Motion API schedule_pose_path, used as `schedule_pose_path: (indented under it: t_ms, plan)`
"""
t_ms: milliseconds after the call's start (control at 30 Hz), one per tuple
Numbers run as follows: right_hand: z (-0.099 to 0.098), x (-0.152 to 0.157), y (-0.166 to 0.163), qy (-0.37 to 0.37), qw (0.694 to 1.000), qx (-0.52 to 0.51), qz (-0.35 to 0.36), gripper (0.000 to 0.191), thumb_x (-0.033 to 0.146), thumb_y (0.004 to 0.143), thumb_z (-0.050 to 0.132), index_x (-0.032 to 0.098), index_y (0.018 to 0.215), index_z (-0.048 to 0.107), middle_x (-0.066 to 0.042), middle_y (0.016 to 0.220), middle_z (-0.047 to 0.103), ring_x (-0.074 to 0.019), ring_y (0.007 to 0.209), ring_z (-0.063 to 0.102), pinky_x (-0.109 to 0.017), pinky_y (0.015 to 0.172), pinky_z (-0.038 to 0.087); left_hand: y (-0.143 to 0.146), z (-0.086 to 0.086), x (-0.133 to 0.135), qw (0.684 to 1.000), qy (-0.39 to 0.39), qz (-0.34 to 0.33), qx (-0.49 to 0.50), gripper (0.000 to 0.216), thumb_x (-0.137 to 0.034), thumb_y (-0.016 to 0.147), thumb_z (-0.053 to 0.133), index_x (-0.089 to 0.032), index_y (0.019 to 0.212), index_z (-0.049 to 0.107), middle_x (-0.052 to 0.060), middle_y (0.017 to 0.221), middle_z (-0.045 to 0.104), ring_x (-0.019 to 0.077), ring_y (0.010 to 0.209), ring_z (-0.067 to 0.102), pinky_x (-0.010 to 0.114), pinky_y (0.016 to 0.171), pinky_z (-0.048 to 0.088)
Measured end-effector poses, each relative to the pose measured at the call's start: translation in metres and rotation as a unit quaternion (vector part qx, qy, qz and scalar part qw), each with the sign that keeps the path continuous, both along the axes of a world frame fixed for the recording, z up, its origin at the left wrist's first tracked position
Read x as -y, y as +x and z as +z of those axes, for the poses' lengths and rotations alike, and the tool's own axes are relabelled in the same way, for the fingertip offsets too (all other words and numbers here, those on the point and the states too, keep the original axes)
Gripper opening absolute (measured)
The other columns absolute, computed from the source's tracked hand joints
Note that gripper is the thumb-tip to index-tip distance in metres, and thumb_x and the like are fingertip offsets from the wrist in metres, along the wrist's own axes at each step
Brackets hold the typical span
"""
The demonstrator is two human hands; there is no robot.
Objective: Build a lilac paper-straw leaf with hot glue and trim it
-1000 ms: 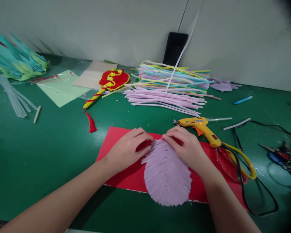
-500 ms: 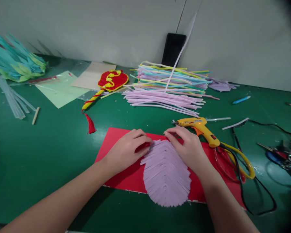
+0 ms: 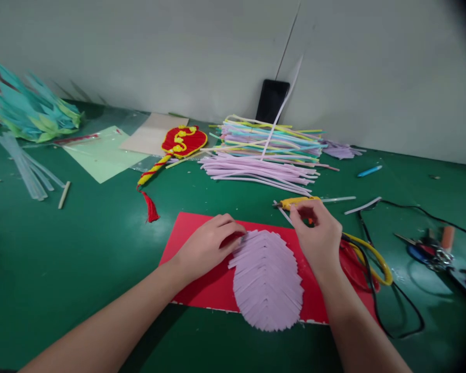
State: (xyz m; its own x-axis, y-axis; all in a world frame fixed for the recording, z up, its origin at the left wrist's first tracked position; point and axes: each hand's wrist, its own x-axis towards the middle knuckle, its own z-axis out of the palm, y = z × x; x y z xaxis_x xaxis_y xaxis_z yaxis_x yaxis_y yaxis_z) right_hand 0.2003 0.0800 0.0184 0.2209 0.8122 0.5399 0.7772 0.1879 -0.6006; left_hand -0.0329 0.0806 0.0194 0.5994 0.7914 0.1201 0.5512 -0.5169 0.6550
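Note:
A lilac leaf-shaped piece (image 3: 267, 285), built of overlapping strips slanting from a central ridge, lies on a red sheet (image 3: 202, 287). My left hand (image 3: 212, 246) rests on the sheet, its thumb and finger closed at the leaf's upper left edge. Raised off the leaf, my right hand (image 3: 314, 233) has thumb and forefinger pinched together in front of a yellow glue gun (image 3: 291, 203). A short lilac strip (image 3: 282, 213) lies by the gun's nozzle, close to those fingertips. Whether the pinch holds anything is not clear. The hand hides most of the gun.
Behind lie bundled lilac strips (image 3: 252, 170) and mixed coloured ones (image 3: 272, 137). A phone (image 3: 272, 101) leans on the wall. A red and yellow fan (image 3: 184, 141) lies left of them. Black cable (image 3: 373, 295) loops at right, near scissors (image 3: 419, 251). Clear glue sticks (image 3: 29, 168) lie far left.
My right hand has left the leaf's upper edge and moved right, in front of the glue gun. My left hand stays at the leaf's upper left. The camera view has shifted slightly.

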Motion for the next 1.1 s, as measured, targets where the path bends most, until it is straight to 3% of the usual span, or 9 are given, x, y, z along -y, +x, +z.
schedule_pose_path:
  t_ms: [167, 267, 400, 533, 667, 867, 1100]
  plan:
    - [0.016, -0.001, 0.019, 0.003, 0.998, -0.024, -0.058, 0.013, 0.033, 0.081, 0.060, 0.020, 0.079, 0.058, 0.001, 0.069, 0.062, -0.0133, 0.062, 0.059, -0.026, 0.063, 0.048, 0.000, 0.003, 0.000, 0.999, -0.023, 0.032, 0.011, 0.018, -0.024, 0.092, 0.046, -0.021, 0.103, 0.060, 0.003, 0.098, 0.063, 0.0165, 0.092, 0.059, 0.032, 0.081, 0.049]
    - [0.024, 0.002, 0.038, -0.015, 0.996, 0.035, -0.081, 0.020, 0.039, 0.084, 0.055, 0.020, 0.084, 0.061, -0.002, 0.074, 0.064, -0.0151, 0.066, 0.060, -0.029, 0.068, 0.047, 0.000, 0.005, 0.000, 0.998, -0.041, 0.046, 0.015, 0.019, -0.022, 0.091, 0.047, -0.022, 0.104, 0.059, 0.002, 0.100, 0.063, 0.0161, 0.093, 0.060, 0.031, 0.082, 0.049]
    - [0.014, 0.009, 0.066, -0.134, 0.973, 0.165, -0.091, 0.038, 0.050, 0.085, 0.048, 0.018, 0.092, 0.066, -0.010, 0.089, 0.064, -0.0236, 0.081, 0.058, -0.038, 0.077, 0.045, 0.001, 0.007, 0.000, 0.997, -0.049, 0.050, 0.012, 0.019, -0.021, 0.090, 0.046, -0.022, 0.104, 0.059, 0.002, 0.099, 0.063, 0.0167, 0.094, 0.060, 0.031, 0.084, 0.048]
    - [-0.005, 0.017, 0.079, -0.194, 0.960, 0.176, -0.099, 0.050, 0.061, 0.081, 0.046, 0.015, 0.086, 0.065, -0.011, 0.082, 0.061, -0.0252, 0.079, 0.056, -0.039, 0.076, 0.044, 0.001, 0.006, 0.000, 0.998, -0.039, 0.054, 0.011, 0.019, -0.021, 0.090, 0.046, -0.023, 0.102, 0.060, 0.002, 0.098, 0.063, 0.0172, 0.094, 0.060, 0.032, 0.085, 0.048]
    - [-0.012, 0.021, 0.073, -0.178, 0.970, 0.145, -0.076, 0.050, 0.062, 0.084, 0.038, 0.018, 0.072, 0.058, -0.008, 0.074, 0.057, -0.0211, 0.069, 0.054, -0.034, 0.067, 0.043, 0.000, 0.004, 0.000, 0.998, -0.036, 0.052, 0.011, 0.019, -0.023, 0.091, 0.045, -0.024, 0.102, 0.060, 0.001, 0.099, 0.063, 0.0168, 0.095, 0.060, 0.031, 0.083, 0.049]
    - [-0.006, 0.022, 0.066, -0.137, 0.979, 0.130, -0.070, 0.049, 0.061, 0.086, 0.036, 0.019, 0.071, 0.055, -0.005, 0.073, 0.055, -0.0167, 0.064, 0.051, -0.029, 0.062, 0.040, -0.001, 0.004, -0.001, 0.998, -0.032, 0.049, 0.020, 0.021, -0.024, 0.092, 0.042, -0.023, 0.101, 0.060, 0.002, 0.100, 0.063, 0.0166, 0.094, 0.061, 0.033, 0.085, 0.049]
    - [0.017, 0.028, 0.091, -0.033, 0.981, 0.124, -0.146, 0.045, 0.058, 0.085, 0.042, 0.017, 0.074, 0.057, -0.001, 0.068, 0.049, -0.0148, 0.059, 0.045, -0.029, 0.061, 0.039, -0.001, 0.007, 0.000, 0.998, -0.028, 0.057, 0.014, 0.022, -0.024, 0.091, 0.042, -0.023, 0.102, 0.061, 0.003, 0.099, 0.064, 0.0164, 0.090, 0.062, 0.032, 0.081, 0.051]
